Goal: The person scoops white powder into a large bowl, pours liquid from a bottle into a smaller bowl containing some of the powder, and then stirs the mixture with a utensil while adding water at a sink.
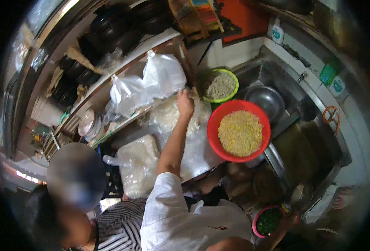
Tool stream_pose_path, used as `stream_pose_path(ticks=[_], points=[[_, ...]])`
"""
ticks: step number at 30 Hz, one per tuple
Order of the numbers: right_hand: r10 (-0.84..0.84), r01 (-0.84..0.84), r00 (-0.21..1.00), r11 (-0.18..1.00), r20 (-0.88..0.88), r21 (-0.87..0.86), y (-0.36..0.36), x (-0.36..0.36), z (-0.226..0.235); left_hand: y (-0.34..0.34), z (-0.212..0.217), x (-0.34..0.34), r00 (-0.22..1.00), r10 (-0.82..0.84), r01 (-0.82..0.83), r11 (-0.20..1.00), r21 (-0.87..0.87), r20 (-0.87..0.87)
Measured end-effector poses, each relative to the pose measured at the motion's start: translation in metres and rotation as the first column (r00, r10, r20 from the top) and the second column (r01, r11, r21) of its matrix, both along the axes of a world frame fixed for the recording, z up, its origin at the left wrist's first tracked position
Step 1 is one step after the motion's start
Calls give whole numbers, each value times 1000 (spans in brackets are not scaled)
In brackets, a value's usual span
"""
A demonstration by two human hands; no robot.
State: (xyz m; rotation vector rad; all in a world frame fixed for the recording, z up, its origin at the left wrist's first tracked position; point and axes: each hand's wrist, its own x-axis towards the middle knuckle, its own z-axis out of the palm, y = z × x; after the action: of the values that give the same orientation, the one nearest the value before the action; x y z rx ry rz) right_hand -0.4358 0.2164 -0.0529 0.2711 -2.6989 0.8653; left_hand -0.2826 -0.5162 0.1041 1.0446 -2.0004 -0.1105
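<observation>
Here the left hand reaches up, fingers pinched on the clear plastic bag of pale shreds at the counter's far edge; the right hand, low by the small red bowl of greens, is too blurred to read.

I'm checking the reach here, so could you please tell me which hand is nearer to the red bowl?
Left. The left hand is up beside the red bowl, on clear plastic bags; the right hand is far below it, near a small pink bowl.
</observation>
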Motion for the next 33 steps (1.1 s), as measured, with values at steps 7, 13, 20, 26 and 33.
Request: stream_pose_path(ticks=[7,13,20,26,33], points=[[-35,30,996,998,86,62,3,-37,-42,-69,1,-24,972,-84,100,993,-63,220],[91,-106,993,970,76,221,-61,-31,14,-81,-28,-8,938,-127,137,990,-10,324],[77,-90,995,954,57,287,-77,-42,3,-64,0,-17,945,-310,326,924,-200,106],[212,-158,955,956,-209,248,-93,-59,17,-27,26,-11,990,-134,140,975,-174,44],[181,-185,968,983,-175,-9,-52,-58,-16,45,78,-17,957,-237,144,888,-436,-166]])
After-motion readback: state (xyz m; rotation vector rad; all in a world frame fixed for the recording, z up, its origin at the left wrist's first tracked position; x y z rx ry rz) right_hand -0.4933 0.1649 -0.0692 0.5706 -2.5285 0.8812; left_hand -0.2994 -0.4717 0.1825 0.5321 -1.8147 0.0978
